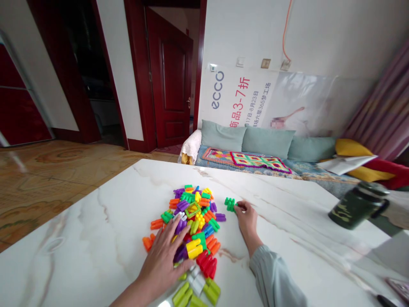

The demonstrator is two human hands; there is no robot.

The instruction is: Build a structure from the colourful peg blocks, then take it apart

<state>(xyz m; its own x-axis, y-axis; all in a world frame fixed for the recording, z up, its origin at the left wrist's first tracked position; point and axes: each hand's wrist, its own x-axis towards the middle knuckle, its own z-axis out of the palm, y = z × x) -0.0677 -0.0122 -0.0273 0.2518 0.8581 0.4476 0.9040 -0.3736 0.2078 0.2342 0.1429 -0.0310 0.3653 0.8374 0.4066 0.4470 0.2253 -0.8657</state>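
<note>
A pile of colourful plastic building pieces (193, 249) lies on the white marbled table (105, 243). Over its left side rests my left hand (164, 256), fingers spread across the pieces, gripping none that I can see. To the right of the pile, my right hand (246, 216) pinches the edge of a green building piece (230, 204), which is at the tabletop. Purple, orange, yellow, red, blue, white and lime pieces are mixed in the heap. My left palm and fingers hide some of them.
A dark green camouflage mug (358, 205) stands at the table's right. Behind the table is a sofa with pale green cushions (268, 142) and a crocheted cover (258, 162). A dark red door (169, 81) stands ajar. A black object (385, 301) lies at the lower right.
</note>
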